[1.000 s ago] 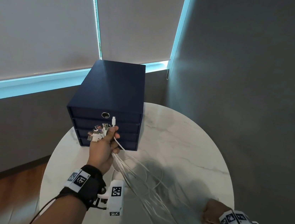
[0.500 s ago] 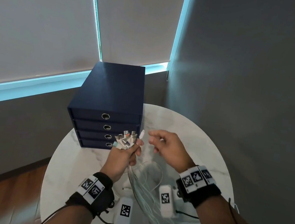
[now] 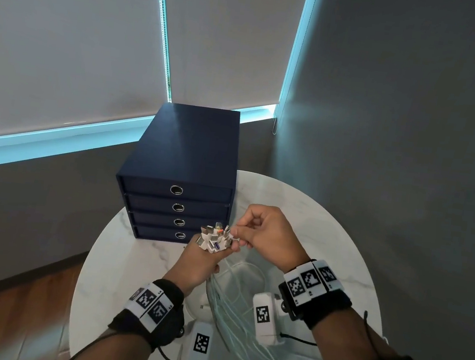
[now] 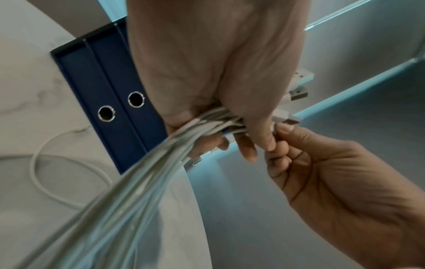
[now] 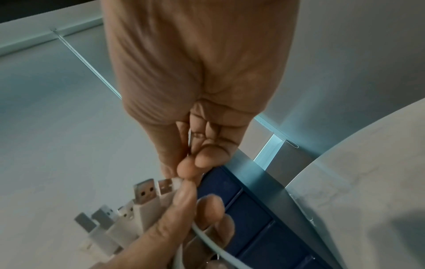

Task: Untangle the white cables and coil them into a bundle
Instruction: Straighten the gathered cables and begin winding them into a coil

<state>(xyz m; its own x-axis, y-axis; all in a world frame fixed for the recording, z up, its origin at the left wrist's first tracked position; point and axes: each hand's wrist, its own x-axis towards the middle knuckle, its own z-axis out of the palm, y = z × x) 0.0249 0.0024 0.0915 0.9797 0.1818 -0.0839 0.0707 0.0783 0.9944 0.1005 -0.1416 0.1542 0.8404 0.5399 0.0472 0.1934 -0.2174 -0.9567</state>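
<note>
My left hand grips a bunch of white cables just below their USB plugs, which fan out above the fist. The cables trail down toward me over the marble table. My right hand sits right beside the plugs and pinches one plug end between thumb and fingertips, pressing it against the bunch. In the right wrist view several USB plugs stick up from the left fist. A loose loop of cable lies on the tabletop.
A dark blue drawer box with ring pulls stands at the table's back left, just behind my hands. Grey walls and window blinds close the corner. The round table edge drops to a wooden floor at the left.
My right hand came up from the table's near right edge to the plugs and now pinches one. My left hand with the bunch shifted right and toward me, away from the drawers.
</note>
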